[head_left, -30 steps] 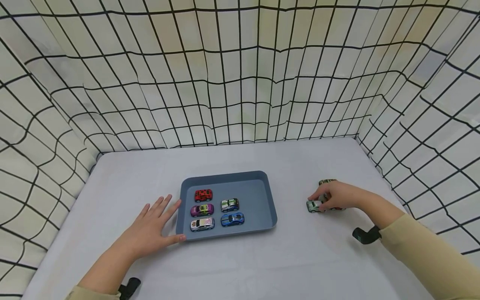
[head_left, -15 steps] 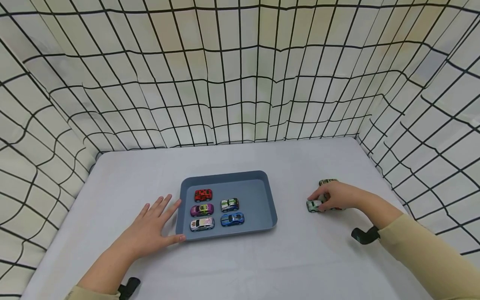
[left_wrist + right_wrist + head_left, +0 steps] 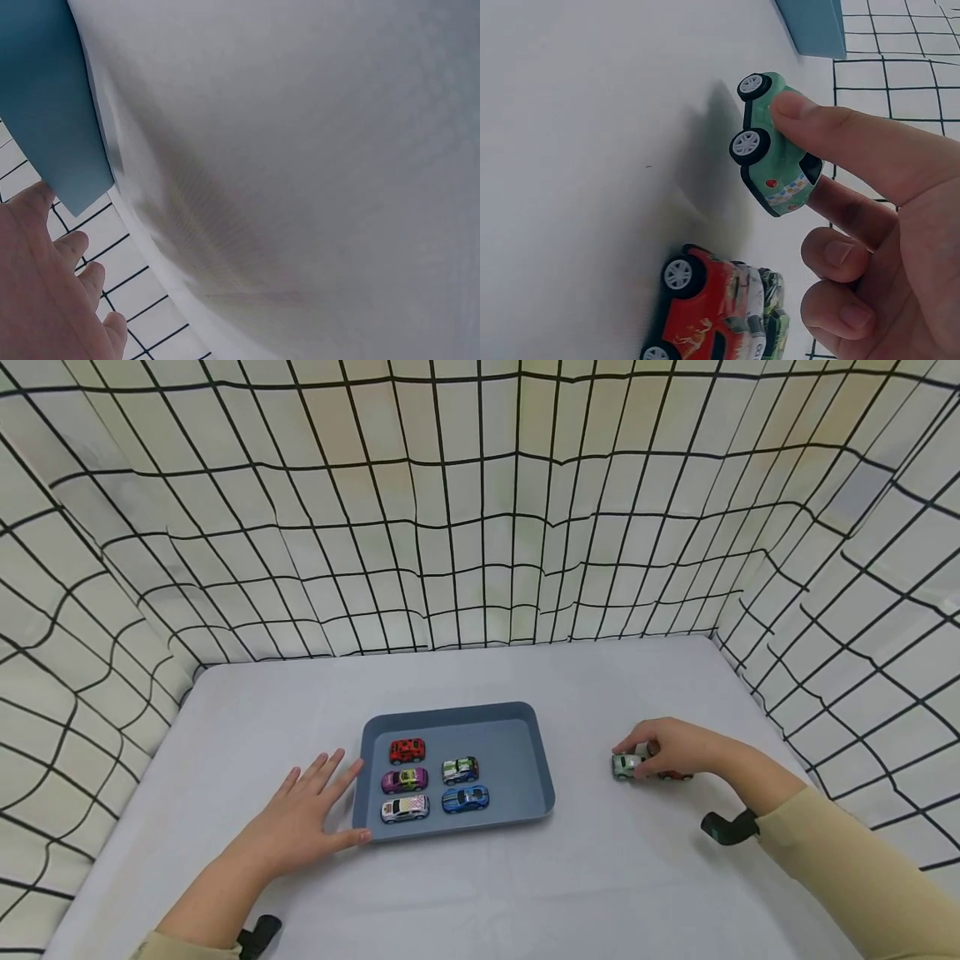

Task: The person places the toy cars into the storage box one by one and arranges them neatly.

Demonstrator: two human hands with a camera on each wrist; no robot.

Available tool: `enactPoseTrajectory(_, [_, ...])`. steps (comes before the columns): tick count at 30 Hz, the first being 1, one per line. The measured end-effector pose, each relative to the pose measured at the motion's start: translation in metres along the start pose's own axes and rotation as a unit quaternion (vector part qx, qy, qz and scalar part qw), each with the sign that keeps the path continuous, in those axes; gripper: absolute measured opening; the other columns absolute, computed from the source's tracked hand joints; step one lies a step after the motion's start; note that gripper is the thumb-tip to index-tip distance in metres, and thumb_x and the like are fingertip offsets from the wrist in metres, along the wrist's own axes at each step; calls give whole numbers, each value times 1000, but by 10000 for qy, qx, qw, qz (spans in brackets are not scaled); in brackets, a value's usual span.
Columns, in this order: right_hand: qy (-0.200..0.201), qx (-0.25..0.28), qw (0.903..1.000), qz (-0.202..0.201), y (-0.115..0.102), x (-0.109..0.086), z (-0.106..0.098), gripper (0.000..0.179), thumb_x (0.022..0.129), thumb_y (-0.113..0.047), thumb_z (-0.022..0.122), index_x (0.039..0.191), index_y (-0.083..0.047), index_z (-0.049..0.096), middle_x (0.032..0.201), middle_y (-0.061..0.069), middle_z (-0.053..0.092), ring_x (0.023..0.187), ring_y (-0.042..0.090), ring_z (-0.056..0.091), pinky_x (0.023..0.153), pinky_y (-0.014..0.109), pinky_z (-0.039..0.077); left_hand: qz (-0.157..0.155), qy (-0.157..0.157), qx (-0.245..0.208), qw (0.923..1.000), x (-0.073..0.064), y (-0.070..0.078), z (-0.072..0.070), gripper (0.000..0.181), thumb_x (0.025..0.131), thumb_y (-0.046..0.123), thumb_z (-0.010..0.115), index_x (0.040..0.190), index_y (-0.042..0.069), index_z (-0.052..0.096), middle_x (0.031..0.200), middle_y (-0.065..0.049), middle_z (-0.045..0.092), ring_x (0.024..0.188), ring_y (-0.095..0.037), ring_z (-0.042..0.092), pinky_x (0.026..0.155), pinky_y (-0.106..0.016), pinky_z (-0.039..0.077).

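My right hand pinches a mint-green toy car between thumb and fingers. In the right wrist view the car is tilted, its wheels apart from the shadow on the cloth. Just beside it stands a red toy car, with a white one and a camouflage-green one partly hidden behind. My left hand lies with fingers spread at the left side of a blue-grey tray, its thumb tip at the near left corner. Several toy cars sit in the tray, among them a blue one and a red black-spotted one.
A white cloth covers the table. White sheeting under a black grid net walls the back and both sides. The tray's right part is bare. A black wrist mount sticks out below the right sleeve.
My right hand has shifted slightly up in the head view with the green car, which has risen a little. The camouflage car behind is now covered by the hand. My left hand has stayed put.
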State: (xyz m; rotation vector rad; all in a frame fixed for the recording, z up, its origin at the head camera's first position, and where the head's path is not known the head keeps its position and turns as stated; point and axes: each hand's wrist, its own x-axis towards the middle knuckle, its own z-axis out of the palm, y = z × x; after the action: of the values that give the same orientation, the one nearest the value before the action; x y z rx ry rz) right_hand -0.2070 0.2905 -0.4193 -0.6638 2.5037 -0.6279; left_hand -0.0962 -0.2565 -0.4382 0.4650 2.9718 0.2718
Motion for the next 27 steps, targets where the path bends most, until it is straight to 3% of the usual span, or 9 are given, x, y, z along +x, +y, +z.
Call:
enactPoseTrajectory(5, [128,-16,9999,-97,-4,1,-4,38,85,-28,80,122,-27,72,122,-3,64,99,16,58,84,36,51,15,-4,14,10000,0,-1,1,108,77,83,55,157,16,30,161,-21,23,147,-44,18,117,-65,12])
enactPoseTrajectory(13, [191,155,9997,-81,-17,9,-9,39,85,-27,80,122,-28,71,120,-3,64,76,19,51,60,32,48,-1,-27,-14,10000,0,-1,0,107,77,83,55,157,16,29,161,-21,22,147,-44,17,117,-64,11])
enactPoseTrajectory(27, [184,100,9986,-489,-63,41,-16,40,84,-28,81,122,-31,71,119,-8,64,76,18,50,60,31,45,26,32,-89,10000,-3,-1,0,107,78,82,55,157,16,29,161,-21,22,147,-44,17,117,-64,11])
